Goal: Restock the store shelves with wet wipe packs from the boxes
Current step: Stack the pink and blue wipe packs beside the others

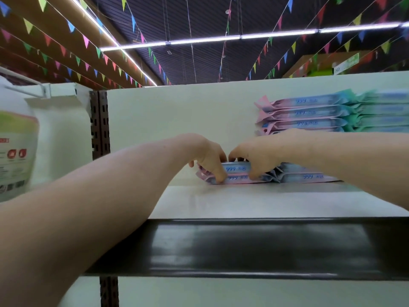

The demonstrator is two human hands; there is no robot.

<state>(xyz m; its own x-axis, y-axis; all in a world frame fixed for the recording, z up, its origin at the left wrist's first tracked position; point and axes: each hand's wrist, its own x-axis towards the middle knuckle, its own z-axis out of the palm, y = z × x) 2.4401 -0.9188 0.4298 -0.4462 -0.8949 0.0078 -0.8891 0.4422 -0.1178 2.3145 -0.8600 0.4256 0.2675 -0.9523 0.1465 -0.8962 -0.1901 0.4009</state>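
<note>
Pink wipe packs [237,169] gripped, behind shelf edge [243,247]

A shop aisle: a white gondola shelf [265,202] with a black front rail [243,247] and a slotted upright [99,122]. Identical wet wipe packs [309,114] are stacked at two o'clock, and a refill pouch [17,151] hangs at nine o'clock. Coloured pennant bunting [86,41] and tube lights [205,39] run overhead at twelve.

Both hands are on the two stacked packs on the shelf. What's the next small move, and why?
Probably release and draw both hands back. The two stacked packs already seem to lie flat on the shelf, their right ends meeting the neighbouring low stack, so little placing looks left. The left hand and right hand both grip them with curled fingers.
</note>
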